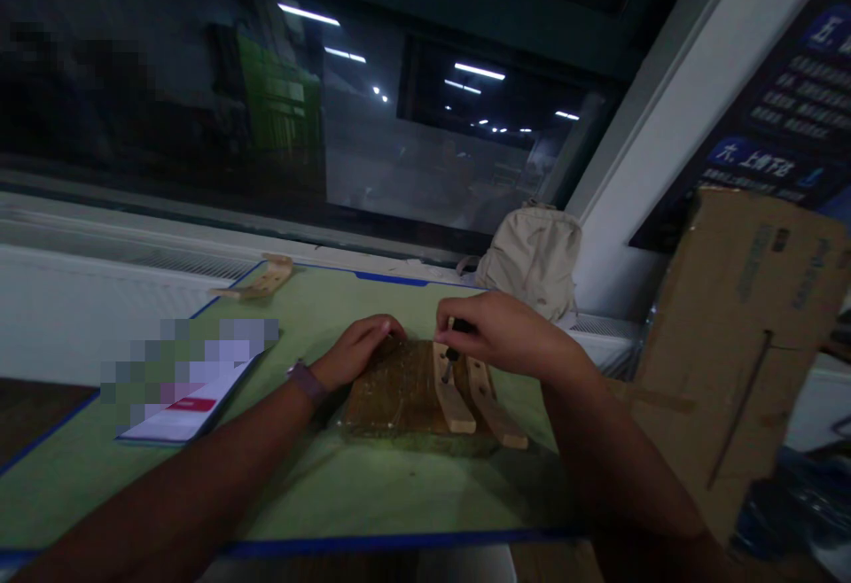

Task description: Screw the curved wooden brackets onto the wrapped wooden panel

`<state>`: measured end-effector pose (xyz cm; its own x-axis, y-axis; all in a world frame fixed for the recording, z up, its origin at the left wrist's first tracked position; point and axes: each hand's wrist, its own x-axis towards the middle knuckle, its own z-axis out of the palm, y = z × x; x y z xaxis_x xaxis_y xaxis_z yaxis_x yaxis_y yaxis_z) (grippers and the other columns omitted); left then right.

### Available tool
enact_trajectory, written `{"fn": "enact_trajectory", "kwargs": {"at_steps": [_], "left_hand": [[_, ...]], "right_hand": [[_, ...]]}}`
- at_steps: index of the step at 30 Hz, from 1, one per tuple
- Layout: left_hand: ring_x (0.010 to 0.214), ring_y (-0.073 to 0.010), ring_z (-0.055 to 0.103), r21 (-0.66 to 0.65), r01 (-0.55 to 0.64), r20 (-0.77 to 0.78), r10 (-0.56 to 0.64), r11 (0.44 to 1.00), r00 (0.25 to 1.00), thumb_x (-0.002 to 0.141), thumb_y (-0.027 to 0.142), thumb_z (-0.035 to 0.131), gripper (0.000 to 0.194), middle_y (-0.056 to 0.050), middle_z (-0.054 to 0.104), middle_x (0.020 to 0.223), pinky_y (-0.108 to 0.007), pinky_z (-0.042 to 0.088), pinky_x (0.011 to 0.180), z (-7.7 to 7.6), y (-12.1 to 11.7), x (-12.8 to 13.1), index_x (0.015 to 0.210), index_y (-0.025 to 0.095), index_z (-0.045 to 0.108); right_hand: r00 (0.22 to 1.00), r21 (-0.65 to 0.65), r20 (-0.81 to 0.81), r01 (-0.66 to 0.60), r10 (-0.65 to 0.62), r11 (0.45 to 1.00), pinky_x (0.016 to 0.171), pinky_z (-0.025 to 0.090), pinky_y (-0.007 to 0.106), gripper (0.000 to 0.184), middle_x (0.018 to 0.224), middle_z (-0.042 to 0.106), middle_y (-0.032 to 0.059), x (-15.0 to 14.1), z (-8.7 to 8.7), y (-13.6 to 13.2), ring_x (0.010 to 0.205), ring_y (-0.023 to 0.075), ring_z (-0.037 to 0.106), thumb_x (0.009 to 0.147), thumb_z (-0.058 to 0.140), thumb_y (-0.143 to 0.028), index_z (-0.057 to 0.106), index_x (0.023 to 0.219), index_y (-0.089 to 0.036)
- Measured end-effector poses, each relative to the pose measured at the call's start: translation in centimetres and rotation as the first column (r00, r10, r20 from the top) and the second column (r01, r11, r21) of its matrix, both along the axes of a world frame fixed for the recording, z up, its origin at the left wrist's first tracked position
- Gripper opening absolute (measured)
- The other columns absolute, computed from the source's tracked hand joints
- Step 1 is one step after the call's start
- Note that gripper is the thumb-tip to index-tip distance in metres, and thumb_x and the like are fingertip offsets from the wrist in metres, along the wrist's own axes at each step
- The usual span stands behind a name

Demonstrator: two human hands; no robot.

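Observation:
A brown wooden block (399, 388), wrapped in clear plastic, lies on the green tabletop. My left hand (363, 348) is closed over its far left corner, fingertips hidden behind the edge. Two curved wooden strips with holes rest across the block's right side: the left strip (454, 401) and the right strip (498, 415). A bolt with a black knob (452, 354) stands at a hole in the left strip. Above that strip's far end, my right hand (495, 330) is closed in a pinch, with a dark, knob-like piece partly visible under its fingers.
Another curved wooden piece (262, 282) lies at the table's far left corner. A partly blurred flat item, like a booklet or screen (199, 401), is on the left. Behind the table stands a beige backpack (535, 255); a large cardboard box (737, 344) stands at the right.

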<state>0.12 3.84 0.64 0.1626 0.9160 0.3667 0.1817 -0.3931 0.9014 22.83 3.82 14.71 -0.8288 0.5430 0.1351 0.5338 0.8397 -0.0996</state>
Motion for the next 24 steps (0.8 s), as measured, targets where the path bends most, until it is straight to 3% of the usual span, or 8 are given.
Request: {"fn": "enact_trajectory", "kwargs": {"at_steps": [3,5,8,11,13,18,21,24], "left_hand": [[0.087,-0.0267,0.063,0.038,0.008,-0.042,-0.007,0.999,0.999,0.089,0.074,0.043,0.062,-0.008,0.071,0.085,-0.039,0.049,0.085,-0.1,0.1,-0.1,0.082,0.018,0.069],[0.088,-0.0268,0.063,0.053,0.013,-0.071,-0.009,0.999,0.997,0.090,0.073,0.041,0.061,-0.008,0.071,0.086,-0.039,0.048,0.087,-0.1,0.1,-0.1,0.083,0.018,0.069],[0.088,-0.0261,0.063,0.062,0.020,-0.100,-0.014,0.998,0.995,0.092,0.069,0.040,0.059,-0.007,0.070,0.087,-0.039,0.048,0.087,-0.1,0.1,-0.2,0.084,0.019,0.069],[0.089,-0.0255,0.063,0.062,0.031,-0.110,-0.024,0.998,0.994,0.095,0.063,0.038,0.055,-0.007,0.070,0.089,-0.038,0.049,0.087,-0.2,0.1,-0.3,0.086,0.019,0.069],[0.089,-0.0252,0.064,0.067,0.036,-0.108,-0.029,0.997,0.994,0.098,0.058,0.037,0.052,-0.007,0.071,0.089,-0.037,0.048,0.087,-0.4,0.2,-0.5,0.087,0.019,0.070],[0.092,-0.0256,0.064,0.077,0.058,-0.097,-0.050,0.995,0.994,0.099,0.054,0.038,0.050,-0.007,0.070,0.093,-0.038,0.047,0.088,-0.9,0.5,-0.8,0.089,0.019,0.071],[0.094,-0.0263,0.064,0.054,0.045,-0.103,-0.039,0.998,0.994,0.098,0.059,0.038,0.053,-0.008,0.070,0.093,-0.039,0.047,0.091,-0.9,0.5,-0.9,0.090,0.019,0.071],[0.095,-0.0271,0.063,0.020,0.035,-0.103,-0.032,0.999,0.994,0.096,0.065,0.038,0.057,-0.008,0.070,0.095,-0.039,0.047,0.091,-0.7,0.3,-1.0,0.092,0.018,0.071]], "right_hand": [[0.985,0.095,0.119,0.117,-0.128,0.989,0.056,0.026,0.028,0.027,0.069,0.066,0.0042,0.1,0.4,-0.7,0.064,0.0172,0.059,0.097,0.052,-0.040,0.064,0.085,-0.018],[0.983,0.074,0.110,0.138,-0.145,0.988,0.057,0.028,0.028,0.023,0.076,0.068,0.0054,0.8,0.4,-0.8,0.069,0.0190,0.060,0.096,0.054,-0.039,0.063,0.097,-0.018],[0.999,-0.085,0.034,-0.022,0.025,0.996,0.070,0.041,0.028,0.021,0.103,0.070,0.0077,1.9,0.7,-0.4,0.088,0.0193,0.064,0.091,0.060,-0.019,0.058,0.112,-0.018],[0.988,-0.154,-0.001,-0.155,0.156,0.976,0.074,0.042,0.026,0.013,0.101,0.071,0.0059,2.1,1.1,0.1,0.090,0.0172,0.063,0.089,0.061,-0.011,0.063,0.100,-0.017],[0.995,-0.115,0.025,-0.091,0.094,0.989,0.063,0.037,0.025,0.006,0.083,0.070,0.0021,1.8,1.3,0.1,0.075,0.0151,0.062,0.087,0.069,-0.021,0.065,0.085,-0.017],[0.983,0.172,0.083,0.148,-0.164,0.974,0.055,0.023,0.030,0.039,0.066,0.065,0.0063,0.9,0.7,-0.4,0.062,0.0170,0.056,0.096,0.054,-0.044,0.065,0.071,-0.016],[0.997,0.092,0.069,0.029,-0.036,0.995,0.063,0.035,0.028,0.017,0.092,0.069,0.0089,1.3,0.4,-0.4,0.081,0.0198,0.062,0.095,0.059,-0.031,0.066,0.096,-0.015],[0.988,-0.042,0.043,-0.146,0.148,0.988,0.075,0.044,0.027,0.029,0.111,0.063,0.0094,1.9,0.7,-0.2,0.094,0.0185,0.061,0.082,0.069,-0.008,0.060,0.109,-0.015]]}}
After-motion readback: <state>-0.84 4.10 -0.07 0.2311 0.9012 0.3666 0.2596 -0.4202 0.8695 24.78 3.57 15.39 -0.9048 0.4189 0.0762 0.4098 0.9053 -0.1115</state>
